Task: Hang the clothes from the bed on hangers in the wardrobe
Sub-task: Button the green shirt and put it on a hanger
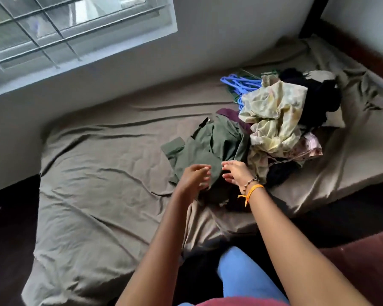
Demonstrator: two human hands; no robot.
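Your left hand and right hand, both with loose, empty grip, hover over the near hem of the green shirt, which runs away from you up the bed (collar farthest, hangers beyond the pile).

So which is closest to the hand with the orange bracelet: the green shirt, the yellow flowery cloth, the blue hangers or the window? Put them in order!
From the right hand, in the head view:
1. Green shirt, right beneath the fingers.
2. Yellow flowery cloth, just beyond, atop the pile.
3. Blue hangers, behind the pile, toward the wall.
4. Window, high on the wall, far left.
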